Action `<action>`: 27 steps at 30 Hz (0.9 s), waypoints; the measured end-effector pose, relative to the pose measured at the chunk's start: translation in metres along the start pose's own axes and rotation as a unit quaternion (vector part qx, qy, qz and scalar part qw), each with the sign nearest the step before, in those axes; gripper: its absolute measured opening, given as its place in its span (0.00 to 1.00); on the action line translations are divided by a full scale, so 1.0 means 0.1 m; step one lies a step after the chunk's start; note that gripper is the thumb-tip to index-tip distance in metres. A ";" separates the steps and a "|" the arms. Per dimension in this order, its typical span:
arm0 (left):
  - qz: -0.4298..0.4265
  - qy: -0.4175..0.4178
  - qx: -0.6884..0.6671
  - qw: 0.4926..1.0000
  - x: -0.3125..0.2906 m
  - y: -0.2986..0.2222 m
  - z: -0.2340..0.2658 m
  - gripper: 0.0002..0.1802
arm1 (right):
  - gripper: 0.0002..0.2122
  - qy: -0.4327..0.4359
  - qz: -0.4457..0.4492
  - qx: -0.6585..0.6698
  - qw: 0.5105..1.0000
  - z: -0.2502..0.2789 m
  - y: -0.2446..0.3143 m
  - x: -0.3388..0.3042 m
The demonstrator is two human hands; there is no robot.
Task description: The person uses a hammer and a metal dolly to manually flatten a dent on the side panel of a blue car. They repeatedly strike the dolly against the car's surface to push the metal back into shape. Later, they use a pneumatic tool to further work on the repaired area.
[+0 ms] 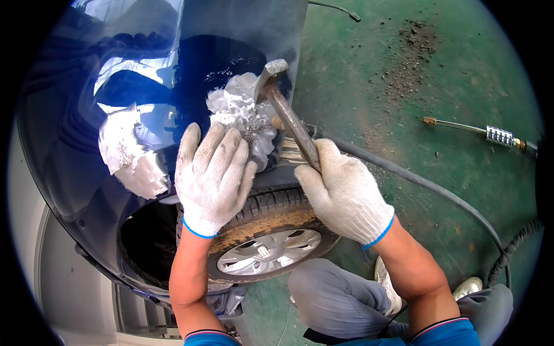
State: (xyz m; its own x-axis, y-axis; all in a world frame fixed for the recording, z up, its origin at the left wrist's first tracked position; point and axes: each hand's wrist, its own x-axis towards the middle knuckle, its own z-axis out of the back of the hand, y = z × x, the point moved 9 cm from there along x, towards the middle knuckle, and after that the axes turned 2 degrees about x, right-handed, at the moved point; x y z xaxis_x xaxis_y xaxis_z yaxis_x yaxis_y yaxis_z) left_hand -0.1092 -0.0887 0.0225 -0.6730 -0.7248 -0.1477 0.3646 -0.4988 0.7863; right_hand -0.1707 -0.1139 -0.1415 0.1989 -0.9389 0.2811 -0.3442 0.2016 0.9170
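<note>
My right hand (349, 196), in a white knit glove with a blue cuff, is closed around the handle of a hammer (293, 127). The worn metal head points up and away, over a rough bare-metal patch (235, 112) on the dark blue car panel (199, 60). Flat on the panel beside that patch lies my left hand (210, 173), gloved alike, with fingers stretched out and nothing in them. Another ragged, pale stripped patch (128, 150) shows to its left. Under the hammer, part of a tool tip with a dark hose (404, 173) is partly hidden.
Below my hands is the car wheel (268, 254) with a muddy tyre and silver rim. The hose runs right across the green floor (358, 52). A metal wand (461, 127) and scattered dirt (410, 55) lie at the right. A cable end (352, 16) lies at the top.
</note>
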 end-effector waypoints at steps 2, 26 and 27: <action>0.002 -0.010 -0.007 1.000 -0.02 -0.01 0.03 0.17 | 0.15 -0.027 0.041 0.017 0.999 0.07 0.09 0.01; -0.005 -0.076 -0.013 0.997 -0.08 0.01 0.06 0.16 | 0.12 -0.068 0.111 0.023 0.991 0.03 0.14 -0.01; -0.007 -0.082 -0.013 0.996 -0.08 0.01 0.06 0.16 | 0.12 -0.082 0.114 0.036 0.989 0.07 0.16 -0.01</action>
State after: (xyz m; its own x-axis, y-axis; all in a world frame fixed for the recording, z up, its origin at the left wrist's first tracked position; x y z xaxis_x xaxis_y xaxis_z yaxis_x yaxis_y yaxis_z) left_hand -0.1072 -0.0802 0.0283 -0.7740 -0.6307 -0.0563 0.3690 -0.5215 0.7693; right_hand -0.1827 -0.1113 -0.1292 -0.0413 -0.9048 0.4238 -0.4294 0.3991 0.8102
